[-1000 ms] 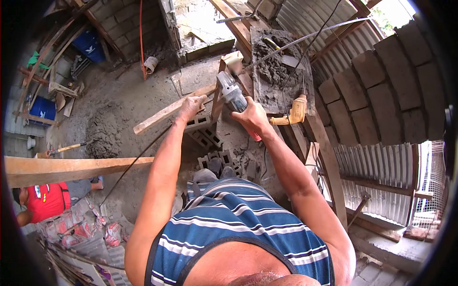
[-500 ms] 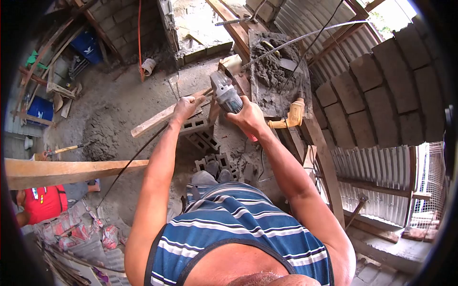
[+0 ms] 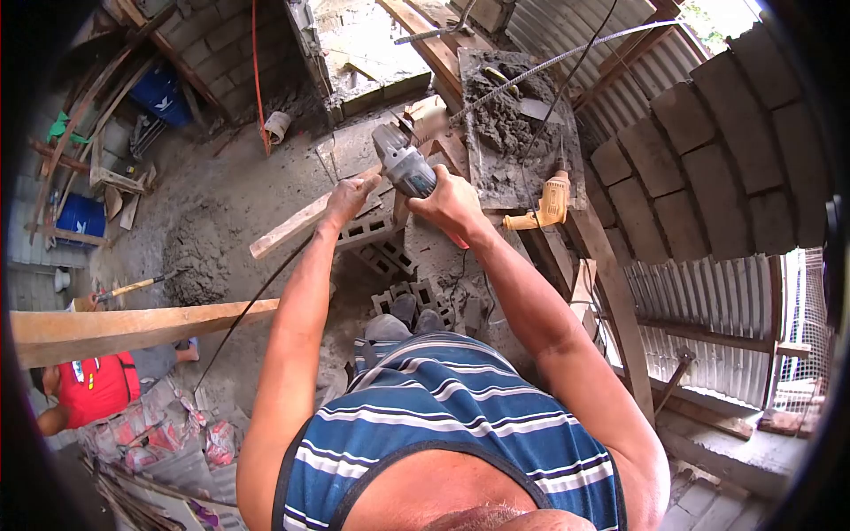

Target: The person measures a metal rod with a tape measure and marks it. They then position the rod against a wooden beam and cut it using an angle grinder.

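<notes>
Grinder (image 3: 403, 166) poised over plank (image 3: 288, 228) on a concrete block (image 3: 367, 232).
Right hand (image 3: 452, 205) is wrapped tight round the grinder, left hand (image 3: 350, 196) clamps the plank; cutting seems in hand, calling for a steady plank.

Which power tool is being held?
The grey grinder, gripped by the right hand; the yellow drill lies untouched nearby. The left hand holds a plank.

Head-worn camera, steeply downward, close overhead
</notes>
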The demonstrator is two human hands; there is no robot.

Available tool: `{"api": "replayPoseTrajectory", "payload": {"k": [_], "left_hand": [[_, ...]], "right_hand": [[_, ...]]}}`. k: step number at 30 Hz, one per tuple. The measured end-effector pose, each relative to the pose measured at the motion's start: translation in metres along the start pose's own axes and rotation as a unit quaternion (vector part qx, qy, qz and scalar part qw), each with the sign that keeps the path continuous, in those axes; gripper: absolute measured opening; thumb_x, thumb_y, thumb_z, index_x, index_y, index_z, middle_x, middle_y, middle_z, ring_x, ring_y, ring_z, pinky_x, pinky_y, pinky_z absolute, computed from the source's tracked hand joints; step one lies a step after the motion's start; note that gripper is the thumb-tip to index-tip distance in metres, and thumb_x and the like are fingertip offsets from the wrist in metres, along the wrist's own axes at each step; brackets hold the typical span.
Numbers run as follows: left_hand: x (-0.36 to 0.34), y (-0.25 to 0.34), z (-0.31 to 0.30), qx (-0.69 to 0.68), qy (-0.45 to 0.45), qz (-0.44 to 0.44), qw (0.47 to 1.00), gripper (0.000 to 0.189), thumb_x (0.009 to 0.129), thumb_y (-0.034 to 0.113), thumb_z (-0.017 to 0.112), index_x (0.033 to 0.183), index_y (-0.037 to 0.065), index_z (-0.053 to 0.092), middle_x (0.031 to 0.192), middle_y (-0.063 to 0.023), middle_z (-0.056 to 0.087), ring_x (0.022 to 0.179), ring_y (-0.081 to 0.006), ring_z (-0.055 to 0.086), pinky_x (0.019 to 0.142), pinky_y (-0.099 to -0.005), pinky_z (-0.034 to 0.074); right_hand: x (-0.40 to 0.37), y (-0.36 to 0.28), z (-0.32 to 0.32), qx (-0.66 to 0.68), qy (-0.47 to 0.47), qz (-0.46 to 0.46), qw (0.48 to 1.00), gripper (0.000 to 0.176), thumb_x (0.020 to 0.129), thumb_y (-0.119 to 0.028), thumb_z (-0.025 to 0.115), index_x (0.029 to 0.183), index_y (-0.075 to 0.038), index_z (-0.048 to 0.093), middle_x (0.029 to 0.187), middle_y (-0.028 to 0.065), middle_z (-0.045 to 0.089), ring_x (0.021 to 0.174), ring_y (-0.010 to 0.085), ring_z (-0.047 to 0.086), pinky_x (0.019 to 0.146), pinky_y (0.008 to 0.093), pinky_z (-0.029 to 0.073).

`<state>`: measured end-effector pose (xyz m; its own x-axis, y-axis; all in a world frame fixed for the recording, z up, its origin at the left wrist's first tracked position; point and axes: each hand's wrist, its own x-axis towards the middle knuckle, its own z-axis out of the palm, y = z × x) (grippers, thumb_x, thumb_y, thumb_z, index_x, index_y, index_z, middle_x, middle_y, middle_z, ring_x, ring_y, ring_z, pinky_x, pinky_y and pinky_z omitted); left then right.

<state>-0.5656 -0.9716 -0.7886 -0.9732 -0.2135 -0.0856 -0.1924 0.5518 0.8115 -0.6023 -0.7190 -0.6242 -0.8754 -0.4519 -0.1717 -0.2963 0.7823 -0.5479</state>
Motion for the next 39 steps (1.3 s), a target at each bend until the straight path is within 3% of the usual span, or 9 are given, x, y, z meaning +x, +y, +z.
{"api": "replayPoseTrajectory", "payload": {"k": [4,6,10,12,19,31,37,39], "left_hand": [[0.007,-0.010,0.004,-0.015,-0.014,0.017,1.000,0.079,0.090,0.077,0.057,0.062,0.003,0.053,0.059,0.0008,0.047,0.064,-0.0099,0.046,0.061,-0.0342,0.042],[0.003,-0.007,0.005,0.008,-0.005,0.020,1.000,0.090,0.088,0.084,0.048,0.067,-0.003,0.059,0.060,-0.0209,0.052,0.055,-0.0299,0.050,0.058,-0.0475,0.044],[0.001,0.002,0.003,0.016,-0.004,0.012,1.000,0.089,0.088,0.083,0.049,0.068,-0.003,0.060,0.060,-0.0202,0.052,0.054,-0.0286,0.050,0.059,-0.0470,0.045],[0.001,0.004,0.001,0.025,-0.018,0.000,1.000,0.082,0.091,0.077,0.055,0.067,-0.001,0.059,0.058,-0.0015,0.048,0.062,-0.0109,0.046,0.058,-0.0362,0.043],[0.000,0.009,0.000,-0.003,0.004,-0.019,1.000,0.082,0.092,0.076,0.055,0.071,-0.002,0.063,0.057,-0.0025,0.049,0.062,-0.0106,0.046,0.058,-0.0359,0.042],[0.003,0.015,-0.006,0.029,-0.016,-0.042,0.999,0.082,0.091,0.076,0.056,0.071,-0.002,0.066,0.058,-0.0073,0.055,0.061,-0.0154,0.053,0.061,-0.0389,0.046],[0.007,0.001,0.003,0.032,0.030,0.005,0.999,0.066,0.095,0.067,0.058,0.089,0.003,0.075,0.069,-0.0155,0.068,0.066,-0.0282,0.064,0.066,-0.0443,0.050],[0.007,0.000,0.002,0.060,-0.018,-0.025,0.998,0.062,0.094,0.070,0.055,0.104,0.013,0.079,0.094,-0.0223,0.073,0.093,-0.0385,0.072,0.077,-0.0457,0.054]], "right_hand": [[0.000,0.000,-0.005,0.000,-0.008,0.015,1.000,0.073,0.072,-0.043,0.074,0.123,0.006,0.057,0.103,0.0278,0.072,0.100,0.0395,0.071,0.091,0.0451,0.056],[0.002,0.001,-0.004,0.003,-0.009,0.021,1.000,0.074,0.071,-0.042,0.074,0.124,0.006,0.057,0.104,0.0275,0.072,0.100,0.0392,0.071,0.091,0.0447,0.056],[0.002,0.005,-0.004,0.006,-0.011,0.033,0.999,0.075,0.070,-0.043,0.074,0.126,0.006,0.057,0.104,0.0274,0.072,0.100,0.0391,0.071,0.091,0.0442,0.056],[0.004,0.009,-0.003,0.006,-0.015,0.034,0.999,0.075,0.070,-0.043,0.074,0.125,0.006,0.057,0.104,0.0277,0.072,0.101,0.0395,0.071,0.091,0.0445,0.056],[0.007,0.015,0.002,0.008,-0.013,0.028,0.999,0.074,0.068,-0.045,0.074,0.121,0.006,0.059,0.103,0.0290,0.071,0.100,0.0417,0.071,0.091,0.0465,0.056],[0.013,0.018,0.006,0.010,0.000,0.012,1.000,0.077,0.070,-0.047,0.076,0.119,0.010,0.059,0.096,0.0308,0.071,0.093,0.0414,0.072,0.086,0.0460,0.057],[0.012,0.014,0.007,0.026,-0.012,0.026,0.999,0.071,0.071,-0.045,0.074,0.116,0.007,0.060,0.099,0.0307,0.071,0.098,0.0424,0.071,0.090,0.0468,0.056],[0.013,0.014,0.009,0.000,-0.008,0.002,1.000,0.072,0.071,-0.046,0.074,0.117,0.007,0.060,0.100,0.0306,0.071,0.099,0.0429,0.071,0.090,0.0470,0.056]]}}
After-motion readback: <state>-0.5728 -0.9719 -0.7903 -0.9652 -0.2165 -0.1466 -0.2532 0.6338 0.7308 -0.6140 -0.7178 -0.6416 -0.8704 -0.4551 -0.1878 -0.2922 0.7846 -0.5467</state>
